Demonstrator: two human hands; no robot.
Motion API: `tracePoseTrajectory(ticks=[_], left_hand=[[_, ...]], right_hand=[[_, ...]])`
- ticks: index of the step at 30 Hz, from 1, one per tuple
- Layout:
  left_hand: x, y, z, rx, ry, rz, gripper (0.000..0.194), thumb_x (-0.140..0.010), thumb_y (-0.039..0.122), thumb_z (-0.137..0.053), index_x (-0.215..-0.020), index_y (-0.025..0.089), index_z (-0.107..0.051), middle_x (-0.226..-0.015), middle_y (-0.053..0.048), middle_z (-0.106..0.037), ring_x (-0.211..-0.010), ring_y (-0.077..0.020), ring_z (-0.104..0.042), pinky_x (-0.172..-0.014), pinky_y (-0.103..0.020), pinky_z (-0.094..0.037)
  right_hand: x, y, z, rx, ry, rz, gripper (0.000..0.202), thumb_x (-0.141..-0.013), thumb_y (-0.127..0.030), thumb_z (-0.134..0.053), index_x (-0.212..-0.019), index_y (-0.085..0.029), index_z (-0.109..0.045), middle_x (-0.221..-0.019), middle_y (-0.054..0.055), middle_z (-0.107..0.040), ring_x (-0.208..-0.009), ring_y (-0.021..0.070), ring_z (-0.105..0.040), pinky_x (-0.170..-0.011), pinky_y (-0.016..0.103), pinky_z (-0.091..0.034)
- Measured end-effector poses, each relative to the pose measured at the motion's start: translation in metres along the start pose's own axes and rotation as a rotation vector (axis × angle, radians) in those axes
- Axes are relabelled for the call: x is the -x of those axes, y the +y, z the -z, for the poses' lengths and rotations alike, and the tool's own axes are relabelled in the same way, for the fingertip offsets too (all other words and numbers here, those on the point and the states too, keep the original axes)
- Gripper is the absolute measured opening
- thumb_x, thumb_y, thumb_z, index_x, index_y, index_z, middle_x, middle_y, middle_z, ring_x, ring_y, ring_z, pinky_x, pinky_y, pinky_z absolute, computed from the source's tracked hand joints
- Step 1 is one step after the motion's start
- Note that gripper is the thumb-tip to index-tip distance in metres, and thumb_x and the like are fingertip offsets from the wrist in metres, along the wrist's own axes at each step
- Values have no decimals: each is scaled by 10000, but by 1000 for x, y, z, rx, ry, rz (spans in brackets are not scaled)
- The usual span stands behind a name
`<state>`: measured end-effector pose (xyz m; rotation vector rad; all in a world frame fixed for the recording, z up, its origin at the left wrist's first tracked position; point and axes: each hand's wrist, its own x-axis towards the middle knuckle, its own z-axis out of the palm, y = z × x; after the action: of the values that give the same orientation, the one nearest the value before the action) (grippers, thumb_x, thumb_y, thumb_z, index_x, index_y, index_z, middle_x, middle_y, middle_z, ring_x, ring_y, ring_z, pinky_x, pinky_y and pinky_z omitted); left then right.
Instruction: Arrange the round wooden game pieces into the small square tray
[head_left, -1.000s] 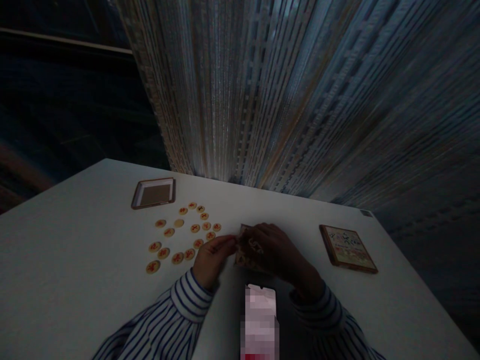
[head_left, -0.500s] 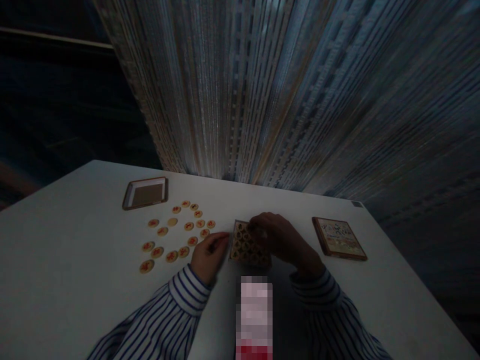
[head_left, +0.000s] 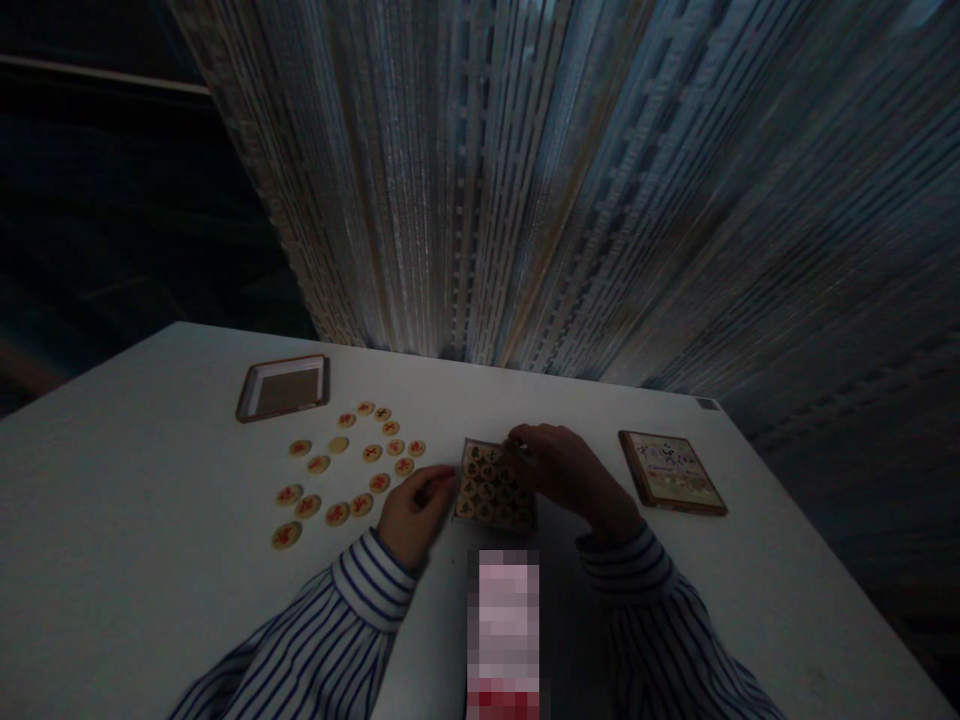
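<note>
A small open box (head_left: 459, 505) in front of me holds rows of round Chinese chess pieces (head_left: 487, 491) with dark characters. My left hand (head_left: 411, 518) is at the box's left side, its fingers curled and thumb and forefinger pinched by the edge; whether they grip it is hidden. Over the box's far right corner, my right hand (head_left: 570, 478) is bent down with its fingertips drawn together. What lies between them is too dark to make out, and the hand covers part of the box. Loose pieces (head_left: 361, 505), mostly with red characters, lie spread left of my left hand.
An empty-looking shallow tray or lid (head_left: 289, 388) lies at the back left of the white table (head_left: 187, 590). On the right is a flat box with a printed cover (head_left: 673, 472). A small dark patch (head_left: 706, 404) marks the far right corner. A striped curtain (head_left: 450, 200) hangs behind the table.
The view has shifted slightly, moving everything a little to the left. My right hand's fingers have lifted and drawn back slightly, showing more pieces in the box. My left hand stays beside the box.
</note>
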<state>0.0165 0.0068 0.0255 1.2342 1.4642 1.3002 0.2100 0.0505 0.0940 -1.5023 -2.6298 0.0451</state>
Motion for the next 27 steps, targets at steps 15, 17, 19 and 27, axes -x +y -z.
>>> tracePoseTrajectory(ticks=[15,17,19,27], left_hand=[[1,6,-1,-1,5,27,200,-583,330,-637,-709,181,-683,-669,-37,-684,-621,-176,-595,-600,-286,-469],[1,4,-1,-1,2,19,208,-586,331,-635,-719,180,-684,-676,-37,-683,-634,-177,-597,-623,-291,-471],[0,2,-1,-2,-1,16,211,-587,328,-637,-728,179,-687,-691,-38,-685,-646,-178,-601,-639,-291,-472],[1,-3,-2,-38,-7,1,217,-614,315,-622,-761,172,-690,-704,-43,-680,-643,-174,-592,-628,-281,-466]], right_hand=[[-4,7,-13,103,-74,-18,193,-831,-292,-465,-902,-175,-602,-859,60,-635,-794,179,-580,-642,273,-375],[-4,6,-12,108,-90,-29,225,-851,-318,-439,-901,-178,-607,-856,63,-639,-798,176,-583,-649,272,-378],[-5,5,-11,112,-110,-44,265,-869,-345,-408,-894,-180,-614,-849,67,-643,-797,174,-587,-651,272,-380],[-6,1,-12,154,-134,-40,234,-871,-294,-404,-894,-180,-608,-863,71,-658,-808,187,-603,-654,284,-385]])
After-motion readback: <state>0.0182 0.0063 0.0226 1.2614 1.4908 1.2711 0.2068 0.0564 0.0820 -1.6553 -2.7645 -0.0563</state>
